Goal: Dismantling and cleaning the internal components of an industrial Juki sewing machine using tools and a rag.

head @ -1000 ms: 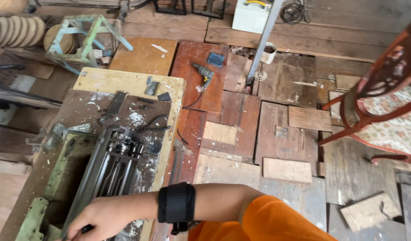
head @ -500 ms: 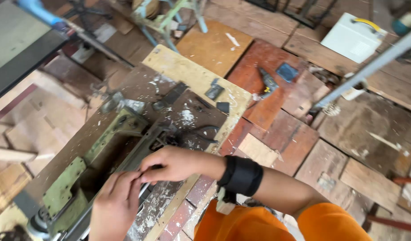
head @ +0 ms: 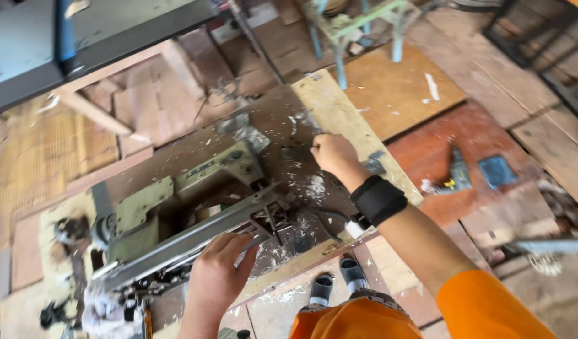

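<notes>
Far left, a dark grey flat panel (head: 94,37) w/ a blue upright bar sat along the top edge, pale wooden planks (head: 94,113) beneath it on the floor. Next over, a worn wooden tabletop (head: 339,119), paint-flecked & littered w/ white chips, carried a pale green, grimy old sewing machine (head: 176,194) tipped on its side, underside facing up, grey metal bars & linkages exposed along its lower edge. The left hand (head: 218,273) lay on that grey metal bar approx. at mid-length, fingers spread & curled loosely over it, resting rather than clamped. A black & white rag-like clump (head: 103,311) hung at the machine's lower left end. Further right, the right hand (head: 333,156), black wristband on the wrist & orange sleeve behind it, was closed in a pinch on a small dark metal part (head: 295,150) on the tabletop, just beyond the machine's right end; what the part was, can't tell. Small grey metal pieces (head: 242,129) lay near it. Below the tabletop edge, two dark shoes (head: 339,282) showed on the board floor. To the right, a green-grey power drill (head: 455,176) & a small blue square block (head: 497,171) lay on a reddish floor board, well apart from both hands. At top, a light blue metal frame (head: 364,19) stood on a plywood sheet.
</notes>
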